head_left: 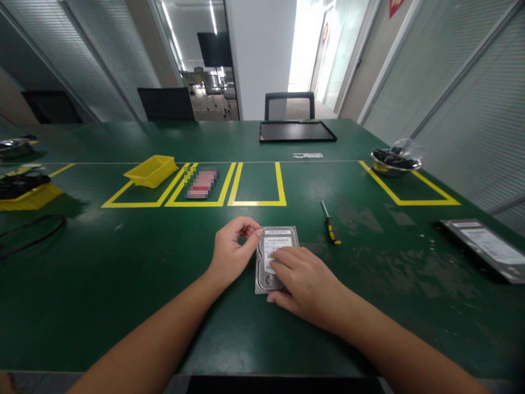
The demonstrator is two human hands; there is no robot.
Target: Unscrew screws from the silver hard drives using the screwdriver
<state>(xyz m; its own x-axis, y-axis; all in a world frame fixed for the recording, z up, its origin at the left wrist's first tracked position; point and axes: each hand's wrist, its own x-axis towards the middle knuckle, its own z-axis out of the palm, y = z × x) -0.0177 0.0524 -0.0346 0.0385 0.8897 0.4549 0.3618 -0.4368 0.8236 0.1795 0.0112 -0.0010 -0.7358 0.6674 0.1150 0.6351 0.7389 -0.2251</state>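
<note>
A silver hard drive [279, 236] with a white label lies flat on the green table in front of me. My right hand [301, 276] rests across its lower right part, fingers on the label and thumb at the near edge, holding it. At the drive's far left corner, my left hand [235, 246] has thumb and forefinger pinched together; whatever is between the tips is too small to make out. Right of the drive lies a screwdriver [331, 229] with a black and yellow handle, its shaft pointing away from me.
A second hard drive [488, 246] lies at the right. Behind, yellow tape [257, 203] marks squares near a yellow tray [151, 171] and a blurred pink item [203, 183]. A metal bowl [396, 167] holds dark parts. A black-framed panel [297, 131] lies farther back.
</note>
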